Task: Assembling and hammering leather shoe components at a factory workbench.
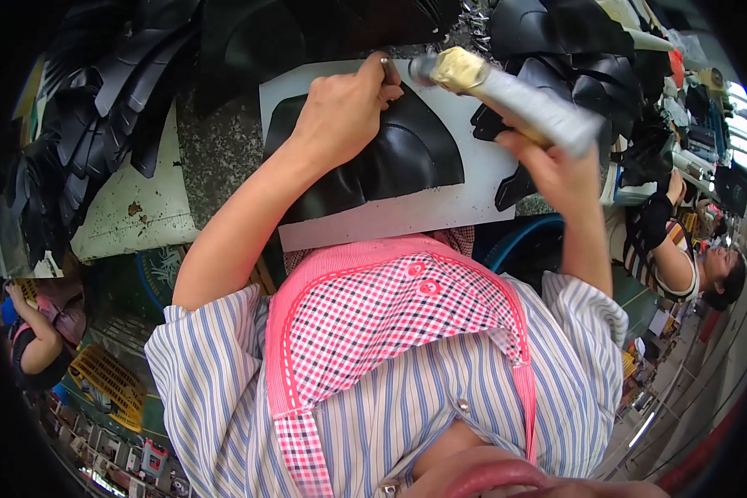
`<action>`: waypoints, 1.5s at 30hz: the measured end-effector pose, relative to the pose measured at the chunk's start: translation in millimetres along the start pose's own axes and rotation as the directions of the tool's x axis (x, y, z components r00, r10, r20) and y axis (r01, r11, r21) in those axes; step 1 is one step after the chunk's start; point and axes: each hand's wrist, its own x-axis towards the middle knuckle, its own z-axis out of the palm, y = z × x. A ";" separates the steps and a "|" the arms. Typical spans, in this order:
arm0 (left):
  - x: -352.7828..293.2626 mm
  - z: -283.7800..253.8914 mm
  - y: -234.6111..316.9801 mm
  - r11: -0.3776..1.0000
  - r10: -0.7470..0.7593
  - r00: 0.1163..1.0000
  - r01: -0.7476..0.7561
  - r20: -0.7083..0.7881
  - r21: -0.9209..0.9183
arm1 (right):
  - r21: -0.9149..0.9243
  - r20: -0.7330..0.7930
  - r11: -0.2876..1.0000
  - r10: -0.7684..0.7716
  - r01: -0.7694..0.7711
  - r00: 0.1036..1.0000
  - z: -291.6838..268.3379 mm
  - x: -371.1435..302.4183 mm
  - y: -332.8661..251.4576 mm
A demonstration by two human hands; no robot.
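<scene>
My left hand point(340, 112) is closed around a short metal punch point(389, 71), held against the far edge of a curved black leather-like piece point(411, 162). That piece lies flat on a white board point(390, 216), with a stitched or creased arc across it. To the right, my right hand point(560, 174) grips a hammer point(506, 93) wrapped in yellow and grey tape, slightly blurred. The hammer's metal head is raised just right of the punch, apart from it. The punch's tip is hidden behind my fingers.
Stacks of black cut pieces stand at the left point(133, 75) and the right point(564, 41). Small metal bits point(471, 25) lie at the table's back. A blue round tub point(531, 236) is below the board's right edge. Other people work at both sides; a yellow crate point(112, 386) stands at lower left.
</scene>
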 end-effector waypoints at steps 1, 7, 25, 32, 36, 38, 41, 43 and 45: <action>0.8 2.8 -1.2 0.998 -0.009 0.999 0.007 -0.037 -0.058 | -0.141 0.017 0.985 0.101 -0.098 0.995 8.3 -3.6 4.1; -7.5 -1.4 -2.8 0.998 0.050 0.986 -0.057 -0.161 -0.037 | -0.270 -0.104 0.927 0.238 -0.258 0.966 79.4 9.9 2.2; 33.1 -79.7 -16.6 0.862 -0.050 0.829 -0.246 -0.558 -0.444 | 0.196 -0.221 0.981 0.037 0.008 0.975 -33.7 -28.4 19.3; 62.4 -32.2 -13.1 0.981 0.145 0.977 -0.121 -0.158 0.154 | -0.006 -0.541 0.907 0.352 -0.421 0.764 -115.1 -17.6 142.9; 68.2 15.7 15.3 0.932 0.123 0.970 -0.041 -0.209 0.360 | -0.081 -0.655 0.928 0.225 -0.364 0.721 -109.3 -22.5 168.1; 59.4 29.1 25.4 0.943 0.068 0.966 0.020 -0.251 0.332 | -0.165 -0.672 0.942 0.108 -0.291 0.732 -103.2 -18.6 138.8; 32.6 35.4 30.6 0.983 -0.166 0.958 0.179 -0.235 0.032 | -0.313 -0.662 0.916 -0.020 -0.252 0.749 -79.8 -21.0 81.5; 10.8 35.4 35.8 0.965 -0.261 0.942 0.261 -0.212 -0.031 | 0.027 -0.518 0.990 0.135 -0.141 0.845 -45.8 -25.3 53.7; 2.3 41.5 44.5 0.946 -0.302 0.916 0.253 -0.265 -0.202 | 0.265 -0.227 0.953 0.212 -0.149 0.951 -24.6 -37.5 25.0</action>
